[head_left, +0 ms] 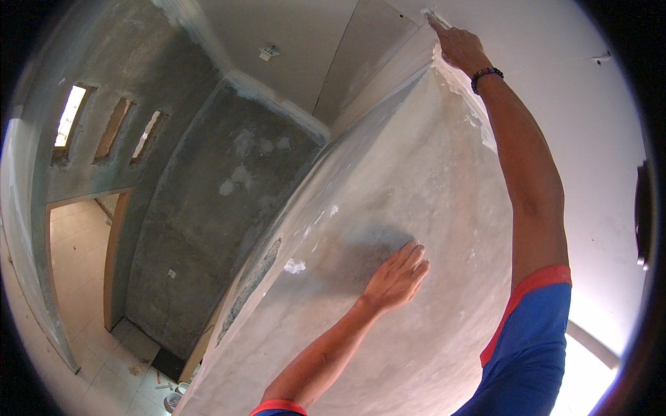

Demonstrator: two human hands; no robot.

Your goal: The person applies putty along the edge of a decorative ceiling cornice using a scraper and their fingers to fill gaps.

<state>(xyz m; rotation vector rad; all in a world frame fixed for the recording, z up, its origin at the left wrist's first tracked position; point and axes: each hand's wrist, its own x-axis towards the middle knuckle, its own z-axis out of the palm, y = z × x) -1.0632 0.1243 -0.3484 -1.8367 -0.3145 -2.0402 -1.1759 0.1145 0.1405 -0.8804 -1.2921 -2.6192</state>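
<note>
My right arm reaches up to the pale ceiling [562, 90]. My right hand [461, 48] is closed there, with its index finger stretched along a small pale strip [438, 19] at the ceiling surface. Whether that strip is a tool's blade or wet filler, I cannot tell. A dark beaded bracelet [485, 76] circles the right wrist. Below, my left hand [397, 277] leans on the smooth plastered wall [361, 340], fingers together and slightly bent, with nothing visible in it. Rough white filler [479, 121] runs along the wall's top edge beneath my right arm.
Left of the wall's chipped edge [250, 284] lies a lower room with a grey rendered wall [208, 180], a doorway [80, 256] and three narrow openings. A bucket [172, 400] stands on the tiled floor [114, 374]. A white fitting [267, 53] hangs from the ceiling.
</note>
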